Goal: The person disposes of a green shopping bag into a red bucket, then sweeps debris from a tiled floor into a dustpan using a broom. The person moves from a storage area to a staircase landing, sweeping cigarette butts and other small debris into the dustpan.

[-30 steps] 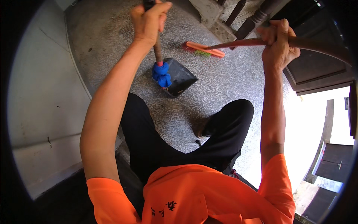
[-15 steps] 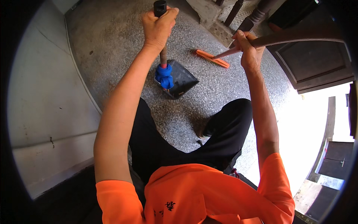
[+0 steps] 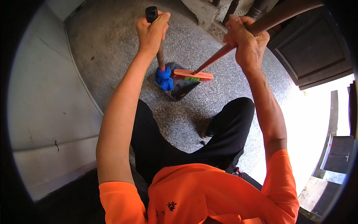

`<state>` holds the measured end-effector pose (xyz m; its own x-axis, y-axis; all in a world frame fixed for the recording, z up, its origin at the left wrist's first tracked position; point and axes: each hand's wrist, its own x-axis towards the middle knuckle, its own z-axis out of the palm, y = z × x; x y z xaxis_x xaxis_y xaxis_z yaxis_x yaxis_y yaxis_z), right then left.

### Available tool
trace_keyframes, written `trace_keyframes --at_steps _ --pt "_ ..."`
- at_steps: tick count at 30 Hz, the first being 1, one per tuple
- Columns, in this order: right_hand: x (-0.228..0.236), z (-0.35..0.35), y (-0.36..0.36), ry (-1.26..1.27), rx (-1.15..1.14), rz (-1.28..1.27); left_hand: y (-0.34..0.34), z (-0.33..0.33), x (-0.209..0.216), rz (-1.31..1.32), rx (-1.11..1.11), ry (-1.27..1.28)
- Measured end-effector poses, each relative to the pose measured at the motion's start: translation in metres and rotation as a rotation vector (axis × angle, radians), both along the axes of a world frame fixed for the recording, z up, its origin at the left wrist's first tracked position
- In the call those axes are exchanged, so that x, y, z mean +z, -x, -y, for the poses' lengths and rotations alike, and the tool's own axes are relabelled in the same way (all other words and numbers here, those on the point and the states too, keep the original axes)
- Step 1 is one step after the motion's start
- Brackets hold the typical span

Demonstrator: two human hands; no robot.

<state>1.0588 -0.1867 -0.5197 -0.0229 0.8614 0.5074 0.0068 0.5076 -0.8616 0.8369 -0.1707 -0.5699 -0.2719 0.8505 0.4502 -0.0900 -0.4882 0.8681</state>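
My left hand [image 3: 152, 34] is wrapped round the upright handle of a dustpan [image 3: 184, 89], just below its black end cap. The dark pan rests on the speckled floor, and blue cloth [image 3: 164, 78] is knotted round the base of its handle. In my right hand [image 3: 248, 43] is the reddish-brown stick of a broom [image 3: 201, 75], which slants down to the left. The broom's orange head, with green and red bristles, lies over the pan's right side. Whether the bristles touch the pan I cannot tell.
A pale wall [image 3: 48, 86] runs along the left. Dark turned balusters [image 3: 257, 9] on a stone base stand at the far right, near a dark panelled door or cabinet [image 3: 311, 50]. Bright light falls on the floor at right. My knees flank the floor before the dustpan.
The broom head has moved left from the open floor to over the dustpan, its bristles now showing. My right hand has shifted up and slightly left. The dustpan has barely moved.
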Motion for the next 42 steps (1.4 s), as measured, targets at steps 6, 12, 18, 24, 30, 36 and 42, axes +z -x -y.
trace_keyframes --at_steps 6,12,18,24,30,36,42 --pt "-0.008 -0.014 -0.018 -0.152 -0.087 -0.119 -0.003 0.0 0.004 -0.013 0.012 0.029" --pt "-0.02 -0.038 -0.017 -0.044 -0.084 0.065 -0.004 0.005 0.006 0.007 -0.005 0.045" --pt "-0.014 -0.036 -0.017 0.035 0.154 0.192 -0.004 0.003 0.006 -0.009 0.006 0.059" --pt "0.002 0.006 0.005 0.111 0.131 0.105 -0.004 0.005 0.006 -0.014 0.027 0.074" --pt "0.031 0.013 0.002 0.135 0.188 -0.01 -0.004 0.01 0.009 -0.03 0.006 0.086" --pt "0.039 -0.003 -0.018 -0.005 0.158 -0.135 -0.001 0.006 0.007 -0.043 0.005 0.091" --pt "0.011 -0.027 -0.023 -0.27 0.012 0.032 -0.009 0.006 0.01 -0.02 0.008 0.097"
